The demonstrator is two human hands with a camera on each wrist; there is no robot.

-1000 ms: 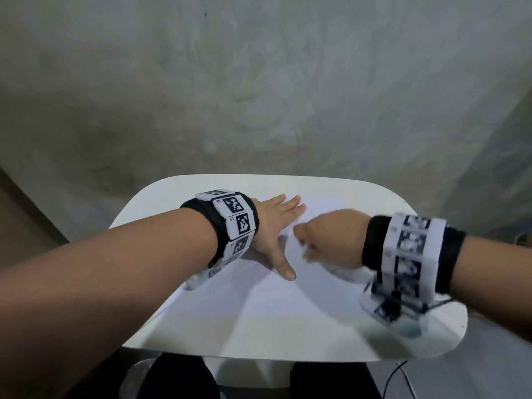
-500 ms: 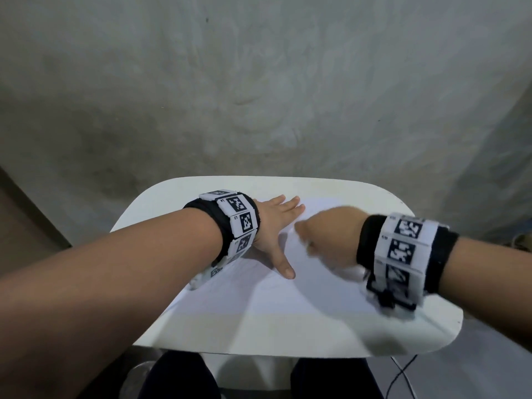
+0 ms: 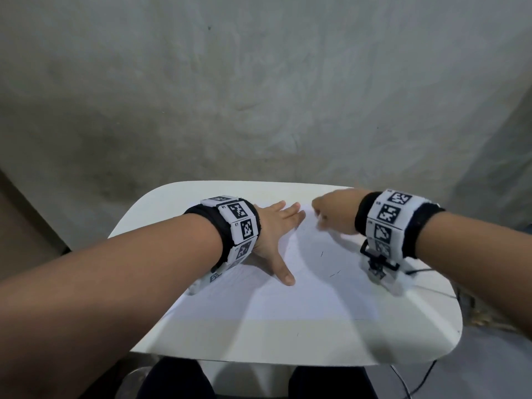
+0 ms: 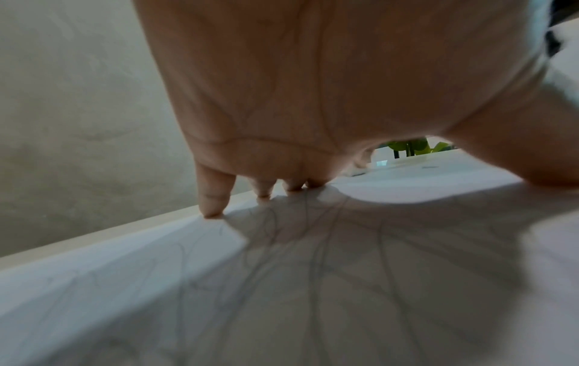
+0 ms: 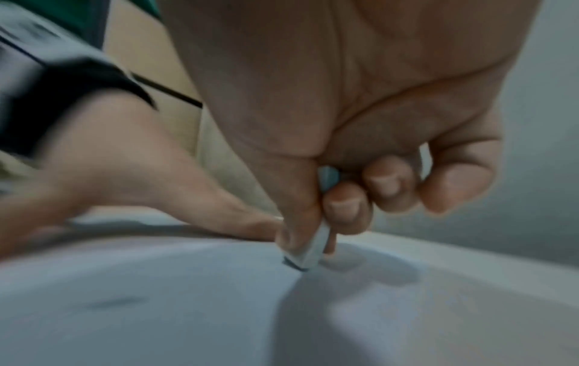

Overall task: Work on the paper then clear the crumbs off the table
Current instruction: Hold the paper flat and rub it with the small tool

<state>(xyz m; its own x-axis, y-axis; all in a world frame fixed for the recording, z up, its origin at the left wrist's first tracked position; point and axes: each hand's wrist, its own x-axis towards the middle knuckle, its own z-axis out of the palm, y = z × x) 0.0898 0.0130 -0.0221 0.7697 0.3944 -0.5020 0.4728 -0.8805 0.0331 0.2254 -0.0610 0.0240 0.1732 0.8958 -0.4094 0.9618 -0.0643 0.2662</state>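
Now pinched in the right grip [image 5: 360,111]: a small pale eraser [image 5: 308,252], clamped between thumb and curled fingers, tip pressed down onto the paper [image 3: 302,298]. Shifted within the last second from the middle of the sheet, just beside the other hand's fingertips, out to the far right corner. Blurred there in both views, so probably caught mid-rub. Read as a judgement: rubbing carried on to a fresh patch, paper work not yet finished, crumb clearing not yet begun.

Left grip [image 3: 270,228] unchanged: flat and spread, holding nothing, pressing the left part of the sheet against the tabletop [image 3: 259,347]. Paper itself lying flat, covering most of the near and middle tabletop.

From the head view only: the layout of both hands, plus 2 short dark pencil marks [image 3: 335,273] left on the sheet between them, so more to erase. Eraser hidden there behind the knuckles. From the right wrist view only: the eraser and its contact with the sheet. From the left wrist view only: fingertips touching the sheet close to its far edge, faint grey lines beneath the palm, a bit of green plant [image 4: 407,146] beyond. Crumbs too small to make out anywhere.
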